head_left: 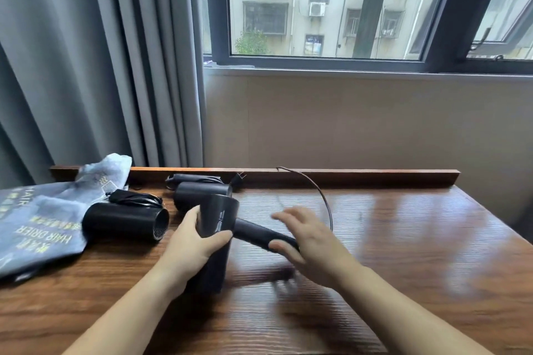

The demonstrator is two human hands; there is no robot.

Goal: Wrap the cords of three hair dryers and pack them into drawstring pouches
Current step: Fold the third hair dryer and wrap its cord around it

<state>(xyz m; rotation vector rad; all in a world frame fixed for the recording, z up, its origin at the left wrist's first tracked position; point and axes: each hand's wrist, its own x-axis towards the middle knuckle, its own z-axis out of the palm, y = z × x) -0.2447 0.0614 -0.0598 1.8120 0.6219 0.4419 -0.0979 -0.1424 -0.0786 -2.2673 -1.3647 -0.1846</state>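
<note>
My left hand (193, 242) grips the barrel of a black hair dryer (219, 219) held above the wooden table (403, 253). Its handle (259, 235) points right toward my right hand (311, 239), which is blurred, with its fingers spread beside the handle's end. The dryer's cord (323, 196) arcs up behind my right hand. A second black hair dryer (127, 220) lies at the left with its cord bundled behind it. A third one (199, 193) lies at the table's back rail, cord coiled. Grey drawstring pouches (43, 225) printed "HAIR DRIER" lie at the far left.
A raised wooden rail (360, 177) runs along the table's back edge, in front of a beige wall. Grey curtains (101, 66) hang at the left, a window above. Bare tabletop stretches to the right and toward me.
</note>
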